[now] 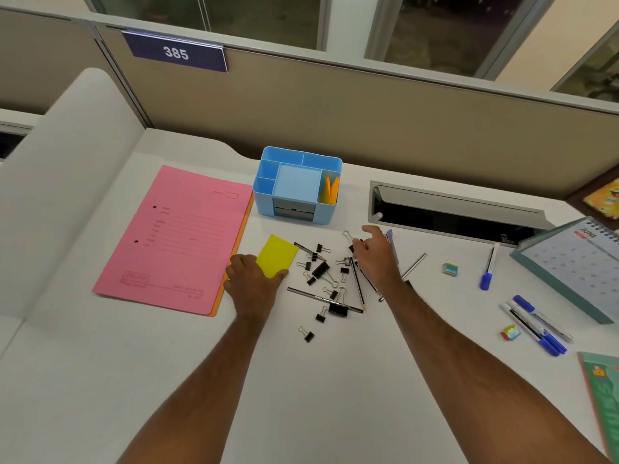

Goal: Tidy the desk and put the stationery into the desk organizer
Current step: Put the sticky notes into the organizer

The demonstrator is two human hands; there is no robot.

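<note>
A light-blue desk organizer (264,189) stands at the back of the white desk, with orange notes in its right compartment. My left hand (253,283) grips the near corner of a yellow sticky-note pad (276,254) that lies flat just in front of the organizer. My right hand (376,256) hovers over a scatter of black binder clips (321,271) and pencils (323,299), fingers spread; a blue object shows behind it, and whether the hand holds it is unclear.
A pink folder (177,239) lies to the left. To the right are a cable slot (452,212), a loose pencil (415,264), an eraser (450,268), a blue marker (489,267), several pens (536,324), a desk calendar (576,266) and a green booklet (604,393).
</note>
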